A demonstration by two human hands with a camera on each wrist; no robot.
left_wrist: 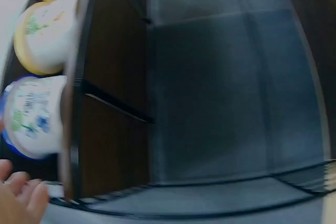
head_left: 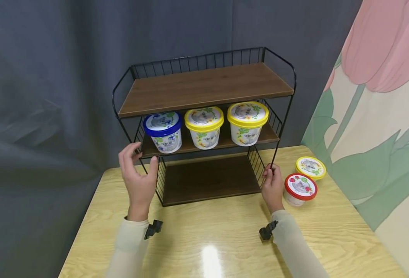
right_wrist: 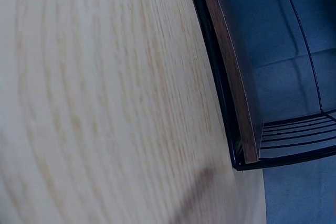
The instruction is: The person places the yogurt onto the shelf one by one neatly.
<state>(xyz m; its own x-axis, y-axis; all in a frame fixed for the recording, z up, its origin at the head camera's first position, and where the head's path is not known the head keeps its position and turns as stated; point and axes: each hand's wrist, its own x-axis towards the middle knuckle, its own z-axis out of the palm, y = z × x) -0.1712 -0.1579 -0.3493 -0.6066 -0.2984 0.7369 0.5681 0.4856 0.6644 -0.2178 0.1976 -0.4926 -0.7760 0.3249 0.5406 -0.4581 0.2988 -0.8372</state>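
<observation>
A three-tier rack [head_left: 207, 87] with brown boards and a black wire frame stands on the table. On its middle shelf are a blue-lidded tub [head_left: 169, 142] at the left and two yellow-lidded tubs, one central [head_left: 206, 138] and one right [head_left: 246, 135]. My left hand [head_left: 140, 189] is at the rack's left front post, below the blue-lidded tub, thumb and fingers spread apart. Its fingertips [left_wrist: 37, 199] also show in the left wrist view, apart from that tub. My right hand [head_left: 273, 189] grips the rack's right front post low down. The right wrist view does not show this hand.
Right of the right hand, a red-lidded tub [head_left: 299, 187] stands in front of another yellow-lidded tub [head_left: 311, 167] on the wooden table [head_left: 197, 231]. Behind the rack hangs a dark curtain [head_left: 190, 27]. A wall with painted flowers [head_left: 374, 154] borders the table's right side.
</observation>
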